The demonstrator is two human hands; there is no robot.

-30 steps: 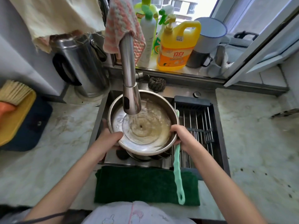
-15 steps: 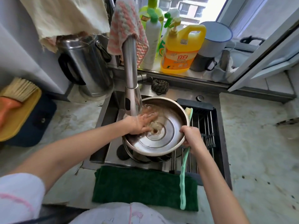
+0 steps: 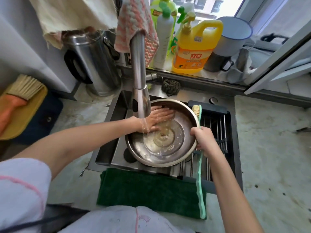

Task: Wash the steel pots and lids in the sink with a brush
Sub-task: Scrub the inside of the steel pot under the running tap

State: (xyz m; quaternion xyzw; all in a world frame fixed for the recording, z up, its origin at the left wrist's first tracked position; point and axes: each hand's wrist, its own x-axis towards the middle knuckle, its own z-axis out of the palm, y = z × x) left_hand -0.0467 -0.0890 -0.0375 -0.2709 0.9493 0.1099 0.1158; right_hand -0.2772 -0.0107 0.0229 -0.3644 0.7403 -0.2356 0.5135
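The left hand (image 3: 156, 120) is flat with its fingers straight and a bit spread. It's pressed against the inside wall of the steel pot (image 3: 148, 148) on the far-left side, right where the tap (image 3: 140, 100) pours in. The right hand (image 3: 202, 140) is curled round the pot's right rim, and the green brush (image 3: 199, 174) looks clamped in that same grip. Its bristles stick out past the pot's far edge and the handle trails back toward the person.

The pot sits in the sink (image 3: 116, 113), with the drain rack (image 3: 218, 132) just right of it and a green towel (image 3: 148, 189) on its near side.

This reads as a rinse-and-rub step. The water pooling in the pot looks cloudy, so it's probably not done yet. To do it well, the right hand should hold that rim firmly, since wet steel slips. It can turn the pot bit by bit so the palm and the stream cover the whole wall. If anything feels gritty, the person should switch to the bristles, then tip the water out.
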